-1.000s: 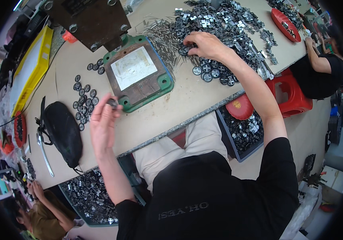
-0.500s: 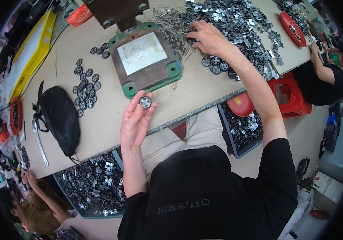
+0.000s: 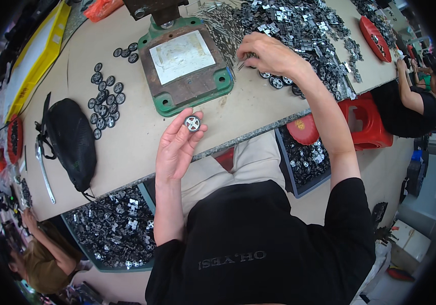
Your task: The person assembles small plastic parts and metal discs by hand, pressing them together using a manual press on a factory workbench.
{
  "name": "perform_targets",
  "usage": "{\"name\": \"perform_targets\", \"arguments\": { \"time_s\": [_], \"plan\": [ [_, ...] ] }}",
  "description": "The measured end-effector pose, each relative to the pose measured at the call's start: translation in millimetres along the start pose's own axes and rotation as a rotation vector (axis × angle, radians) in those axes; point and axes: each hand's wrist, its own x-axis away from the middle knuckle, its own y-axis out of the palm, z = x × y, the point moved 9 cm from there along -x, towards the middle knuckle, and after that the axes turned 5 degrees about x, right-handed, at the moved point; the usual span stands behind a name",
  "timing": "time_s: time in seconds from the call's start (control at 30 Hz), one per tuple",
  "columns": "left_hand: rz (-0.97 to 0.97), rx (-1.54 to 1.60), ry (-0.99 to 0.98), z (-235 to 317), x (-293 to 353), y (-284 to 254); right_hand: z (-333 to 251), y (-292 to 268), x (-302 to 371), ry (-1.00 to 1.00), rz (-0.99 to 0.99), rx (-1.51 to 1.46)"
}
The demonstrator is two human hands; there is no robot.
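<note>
Between the thumb and fingers of my left hand is a small toy wheel, black-rimmed with silver spokes, its face turned up. It is held just above the near part of the worktable. My right hand is at the edge of a heap of thin metal pins, its fingers curled together and pointing down. What sits between those fingertips is hidden. Below that hand lie several loose wheels. A green and brown metal press base with a pale plate stands between the two hands' areas.
Scattered wheels lie left of the press, beside a black mesh pouch and a wrench. A large pile of dark parts covers the back right. Bins of parts stand below the table edge. Co-workers sit at both sides.
My right hand has drawn slightly nearer, off the wheels' edge and down by the pins. The left hand's wheel has moved a little right and up. The whole view has shifted somewhat.
</note>
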Motion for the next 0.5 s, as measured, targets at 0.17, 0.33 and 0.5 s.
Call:
{"name": "perform_targets", "arguments": {
  "time_s": [0.17, 0.33, 0.5],
  "plan": [
    [0.008, 0.016, 0.003, -0.8, 0.6, -0.2, -1.9, 19.7, -4.5, -0.014, -0.119, 0.010],
    [0.034, 0.007, 0.008, -0.5, -1.3, 1.6, -4.2, 14.8, -4.2, -0.030, -0.011, -0.022],
    [-0.010, 0.031, -0.022, -7.4, -5.7, 10.6, -32.6, -28.9, 15.7, 0.024, 0.390, -0.355]
  ]
}}
